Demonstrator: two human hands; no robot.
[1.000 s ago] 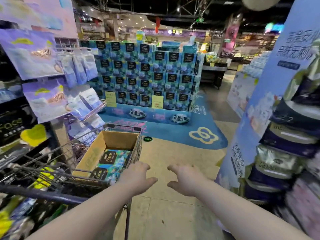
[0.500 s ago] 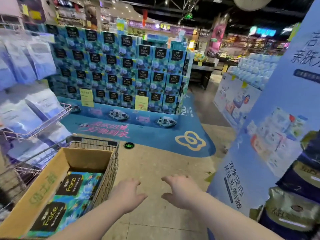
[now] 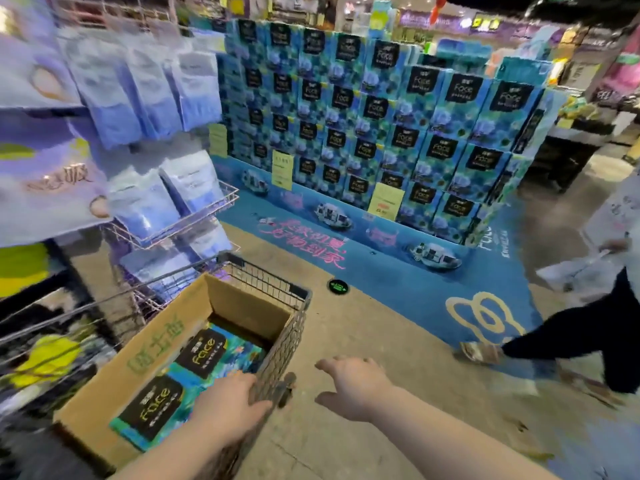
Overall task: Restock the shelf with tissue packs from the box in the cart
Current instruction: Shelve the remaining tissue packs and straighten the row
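**Desk:** A supermarket aisle, its tan floor running up to a stacked wall of blue-green tissue cartons [image 3: 381,133]; a person is leaning over a grey wire shopping cart [image 3: 270,282] carrying an open brown cardboard box [image 3: 156,341]. Where are the goods lying?

**Photographer:** The teal tissue packs with black labels [image 3: 207,351] are lying flat in the bottom of the box, well below its rim. The left hand [image 3: 228,403] is hovering at the cart's right rim, fingers loose and gripping nothing; the right hand [image 3: 353,379] is hanging over the floor, fingers spread, also empty.

**Desk:** What is threatening to go wrong?

**Photographer:** Probably two things. A hurried reach is risking a wrist snagging on the wire rim, or a nudge rolling the cart. And a passer-by in dark trousers [image 3: 571,330] is striding past on the right, near enough that a swung pack is risking a collision
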